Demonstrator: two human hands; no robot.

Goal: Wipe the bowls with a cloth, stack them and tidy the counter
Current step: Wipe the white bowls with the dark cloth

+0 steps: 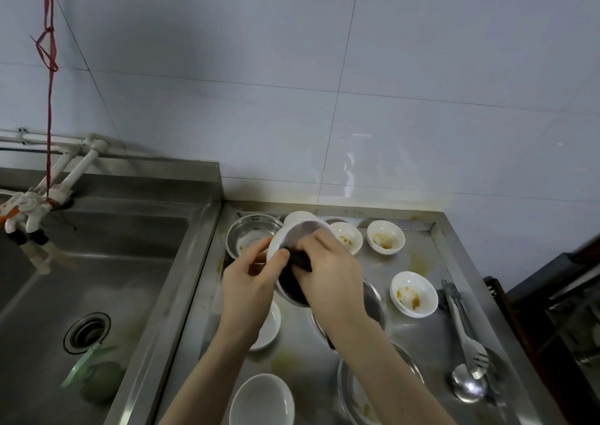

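Observation:
My left hand (pixel 251 281) grips a white bowl (pixel 281 239) by its rim, tilted above the steel counter (pixel 418 337). My right hand (pixel 328 270) presses a dark cloth (pixel 293 281) into that bowl, fingers curled round the cloth. Dirty white bowls with yellow residue sit at the back (pixel 385 237) (pixel 347 237) and at the right (pixel 413 293). Cleaner white bowls lie near the front (pixel 262 400) and under my left wrist (pixel 269 327). A steel bowl (pixel 248 234) stands at the back left.
Metal tongs (pixel 462 324) and a ladle (pixel 467 387) lie along the counter's right side. A steel bowl (pixel 357 392) sits under my right forearm. The sink (pixel 91 272) lies to the left with a drain (pixel 86 332) and a green scrubber (pixel 97 377). Yellow smears mark the counter.

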